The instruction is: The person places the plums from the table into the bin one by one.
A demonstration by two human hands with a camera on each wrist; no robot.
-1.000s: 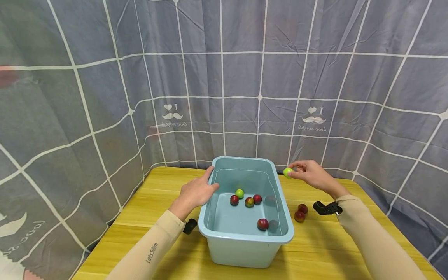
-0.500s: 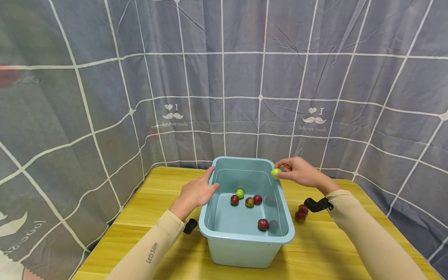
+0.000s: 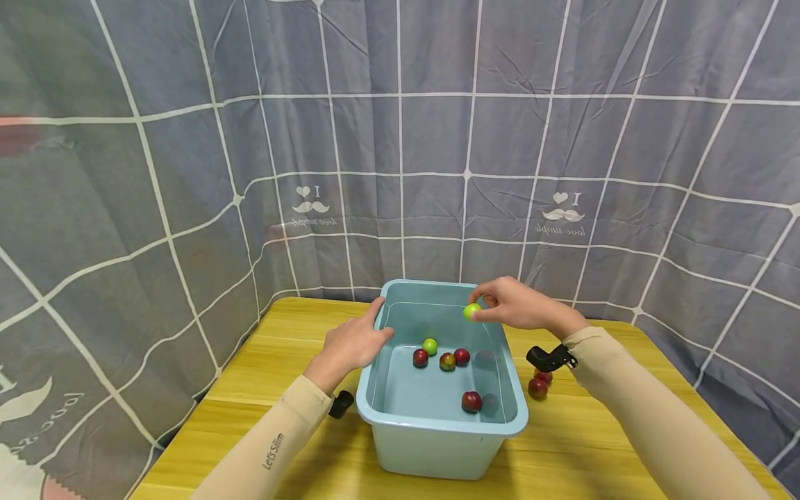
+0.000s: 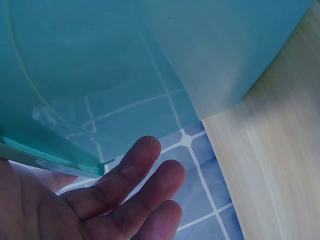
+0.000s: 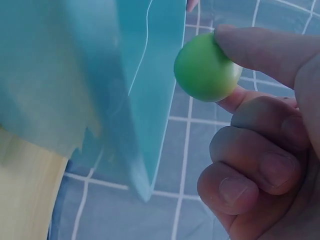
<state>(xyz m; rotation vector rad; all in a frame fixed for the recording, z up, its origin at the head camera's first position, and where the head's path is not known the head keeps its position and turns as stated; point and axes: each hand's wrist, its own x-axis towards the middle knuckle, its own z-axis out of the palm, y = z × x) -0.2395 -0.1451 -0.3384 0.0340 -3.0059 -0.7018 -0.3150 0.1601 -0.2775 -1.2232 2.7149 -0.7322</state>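
My right hand (image 3: 521,304) pinches a small round green fruit (image 3: 471,312) between thumb and fingertips, over the far right part of a light blue plastic tub (image 3: 440,423). Up close in the right wrist view, the green fruit (image 5: 206,70) is smooth and glossy, and the other fingers curl below it. My left hand (image 3: 353,342) holds the tub's left rim, thumb over the inside; in the left wrist view several fingers (image 4: 145,165) extend loosely outside the wall. On the tub's floor lie another green fruit (image 3: 430,346) and several dark red plums (image 3: 471,401).
Two dark red plums (image 3: 537,387) sit on the wooden table (image 3: 600,430) to the right of the tub, close to my right wrist strap (image 3: 550,358). A grey curtain (image 3: 431,139) with white grid lines surrounds the table's back and sides.
My right hand has moved left with the green fruit, from beyond the tub's right side to over its inside. The left hand stays on the rim.
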